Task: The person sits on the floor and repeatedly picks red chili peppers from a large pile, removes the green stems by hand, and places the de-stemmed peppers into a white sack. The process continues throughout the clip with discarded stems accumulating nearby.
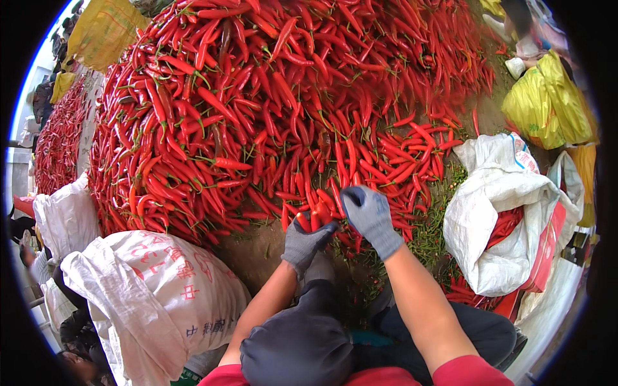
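Observation:
My left hand, in a grey knit glove with a dark palm, is shut on several red chili peppers, which stick up out of its grasp. Just right of it, my right hand wears a matching glove. Its fingers are curled, and whether they pinch a pepper or a stem is hidden. Both hands are at the near foot of a large heap of red chili peppers, most with green stems. Loose green stems litter the floor right of my right hand.
A bulging white woven sack with printing stands at my left. At my right an open white sack holds red peppers. Yellow bags lie beyond it, near another person's arm. A second pepper heap spreads at far left.

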{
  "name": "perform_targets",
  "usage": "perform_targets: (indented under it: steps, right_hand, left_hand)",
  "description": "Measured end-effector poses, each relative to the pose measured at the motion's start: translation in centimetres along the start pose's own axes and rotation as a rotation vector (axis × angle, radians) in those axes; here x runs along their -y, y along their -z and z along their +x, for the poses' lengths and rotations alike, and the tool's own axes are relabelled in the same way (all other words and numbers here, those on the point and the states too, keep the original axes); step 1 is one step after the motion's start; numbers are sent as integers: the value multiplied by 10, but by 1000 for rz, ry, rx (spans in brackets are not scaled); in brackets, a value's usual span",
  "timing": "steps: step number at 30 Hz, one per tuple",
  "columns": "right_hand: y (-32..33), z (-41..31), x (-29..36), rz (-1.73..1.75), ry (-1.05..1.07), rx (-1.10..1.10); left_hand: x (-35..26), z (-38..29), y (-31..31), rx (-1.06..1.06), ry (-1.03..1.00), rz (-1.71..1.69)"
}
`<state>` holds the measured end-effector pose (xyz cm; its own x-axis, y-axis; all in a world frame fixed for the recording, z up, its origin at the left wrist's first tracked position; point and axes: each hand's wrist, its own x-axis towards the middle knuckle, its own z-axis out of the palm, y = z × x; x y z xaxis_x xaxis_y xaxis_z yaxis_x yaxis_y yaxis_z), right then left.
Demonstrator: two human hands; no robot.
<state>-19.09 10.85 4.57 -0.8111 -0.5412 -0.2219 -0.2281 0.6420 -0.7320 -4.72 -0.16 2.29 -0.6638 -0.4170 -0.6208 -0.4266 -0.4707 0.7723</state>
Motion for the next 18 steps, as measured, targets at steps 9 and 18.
perform_targets:
  steps: [9,18]
  right_hand:
    - [-56,133,7,-318,-216,12]
    - [-59,152,11,-388,-335,107]
  left_hand:
    - [7,-13,29,-116,83,93]
    - [14,-9,30,-106,43,51]
